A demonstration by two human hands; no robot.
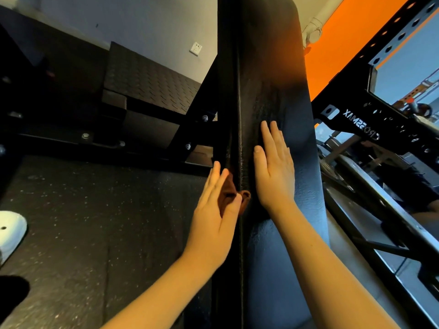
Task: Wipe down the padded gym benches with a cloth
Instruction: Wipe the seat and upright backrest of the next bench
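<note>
A long black padded bench (285, 96) runs up the middle of the view, seen from above its near end. My left hand (215, 210) presses a brown cloth (231, 191) against the bench's left side edge with straight fingers; most of the cloth is hidden under the palm. My right hand (274, 167) lies flat on the bench's top pad, fingers straight and pointing away from me, just right of the seam.
Black speckled rubber flooring (95, 222) lies to the left. A black steel frame with bolts (197, 129) and a textured platform (147, 81) stand beyond. A black perforated rack upright (370, 112) and a mirror sit to the right. A white object (9, 231) is at the left edge.
</note>
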